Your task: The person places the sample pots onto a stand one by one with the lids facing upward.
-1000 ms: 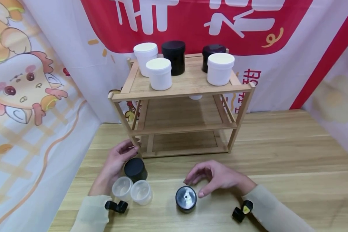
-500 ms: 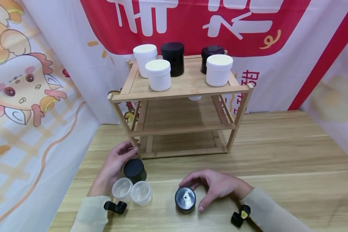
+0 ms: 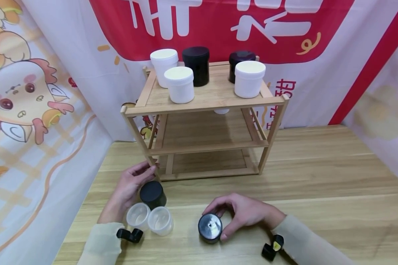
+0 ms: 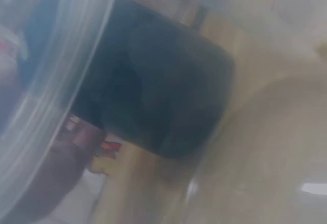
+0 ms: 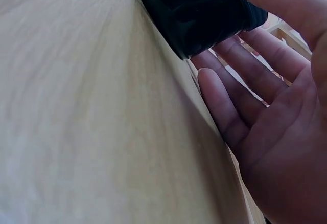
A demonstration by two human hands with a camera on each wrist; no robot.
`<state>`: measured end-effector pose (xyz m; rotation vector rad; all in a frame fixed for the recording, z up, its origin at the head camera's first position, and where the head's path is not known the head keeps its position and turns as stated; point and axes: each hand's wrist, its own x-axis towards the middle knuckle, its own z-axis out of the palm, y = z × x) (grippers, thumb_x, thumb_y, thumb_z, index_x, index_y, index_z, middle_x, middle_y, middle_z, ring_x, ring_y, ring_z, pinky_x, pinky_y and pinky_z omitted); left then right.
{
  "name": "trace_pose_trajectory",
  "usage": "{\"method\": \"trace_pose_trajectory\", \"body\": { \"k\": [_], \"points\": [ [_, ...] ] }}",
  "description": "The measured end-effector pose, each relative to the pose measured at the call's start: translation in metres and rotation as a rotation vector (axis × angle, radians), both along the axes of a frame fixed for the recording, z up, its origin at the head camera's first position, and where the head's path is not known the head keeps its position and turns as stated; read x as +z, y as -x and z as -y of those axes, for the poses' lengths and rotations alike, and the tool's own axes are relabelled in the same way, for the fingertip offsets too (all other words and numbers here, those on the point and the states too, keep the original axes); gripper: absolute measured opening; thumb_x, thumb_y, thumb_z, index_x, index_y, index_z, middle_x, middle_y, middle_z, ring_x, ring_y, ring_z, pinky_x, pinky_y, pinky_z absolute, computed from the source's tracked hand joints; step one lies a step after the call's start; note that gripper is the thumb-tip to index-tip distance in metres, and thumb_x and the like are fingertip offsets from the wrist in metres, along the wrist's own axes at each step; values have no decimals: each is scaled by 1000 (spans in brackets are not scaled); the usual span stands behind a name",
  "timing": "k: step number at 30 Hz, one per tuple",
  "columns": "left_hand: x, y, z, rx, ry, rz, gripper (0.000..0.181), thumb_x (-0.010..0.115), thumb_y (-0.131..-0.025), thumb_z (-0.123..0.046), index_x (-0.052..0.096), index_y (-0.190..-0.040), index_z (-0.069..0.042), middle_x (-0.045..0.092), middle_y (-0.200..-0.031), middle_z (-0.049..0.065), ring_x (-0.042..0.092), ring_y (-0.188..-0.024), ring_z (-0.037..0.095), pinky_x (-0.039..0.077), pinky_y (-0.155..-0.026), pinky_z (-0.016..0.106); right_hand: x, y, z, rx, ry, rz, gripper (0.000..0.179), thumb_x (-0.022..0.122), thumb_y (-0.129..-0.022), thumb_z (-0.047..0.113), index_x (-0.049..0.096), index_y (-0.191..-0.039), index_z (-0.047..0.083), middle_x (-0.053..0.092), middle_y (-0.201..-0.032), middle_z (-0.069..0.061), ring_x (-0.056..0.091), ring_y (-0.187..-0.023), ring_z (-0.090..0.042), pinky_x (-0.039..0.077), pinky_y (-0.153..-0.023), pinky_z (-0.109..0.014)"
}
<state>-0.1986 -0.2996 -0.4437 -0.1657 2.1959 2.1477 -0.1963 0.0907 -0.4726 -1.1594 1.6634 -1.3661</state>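
Note:
My right hand (image 3: 247, 211) reaches round a short black jar (image 3: 210, 227) on the table, thumb at its near right side and fingers behind it. In the right wrist view the thumb and fingers flank this black jar. At the front left leg of a wooden three-tier rack (image 3: 205, 109), my left hand (image 3: 131, 184) holds the leg between thumb and fingers; some fingertips are hidden behind it. Close by that hand stand a matte black jar (image 3: 153, 195) and two clear plastic cups (image 3: 160, 221). The left wrist view is blurred, with a clear cup wall (image 4: 87, 70) across it.
On the rack's top shelf stand white jars (image 3: 181, 86) and black jars (image 3: 196, 68), all lidded. Under that shelf the bottom of a white container (image 3: 221, 110) shows. A printed cloth (image 3: 96, 84) hangs behind and along the left side.
My right hand has come down towards me and round the short black jar, its thumb moving in to the jar's side. The left hand keeps its place at the rack leg.

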Motion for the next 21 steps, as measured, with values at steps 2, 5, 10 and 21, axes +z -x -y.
{"method": "trace_pose_trajectory", "body": {
  "k": [2,5,10,21],
  "points": [
    [0,0,0,6,4,-2,59,75,-104,-22,54,-153,3,80,-127,-4,73,-115,4,62,-103,26,0,0,1,-2,9,-9,69,96,-78,11,67,-141,13,74,-134,-6,69,-122,-18,56,-113,-34],
    [0,0,0,10,13,-2,60,75,-104,-23,54,-153,4,79,-129,-2,73,-115,3,62,-103,25,0,0,1,-13,22,-16,68,96,-78,11,68,-140,12,76,-131,-6,70,-119,-16,56,-112,-33],
    [0,0,-1,15,30,-2,60,76,-103,-24,55,-152,3,80,-123,-9,73,-115,2,61,-102,22,-2,0,1,-27,51,-25,66,95,-79,11,68,-139,10,77,-127,-8,71,-116,-16,56,-110,-33],
    [0,-1,-2,12,35,-4,61,76,-103,-24,54,-153,3,79,-119,-14,72,-115,2,61,-104,23,2,5,-2,-79,126,54,68,92,-78,1,64,-140,-2,72,-132,-23,73,-116,-18,61,-107,-35]
  ]
}}
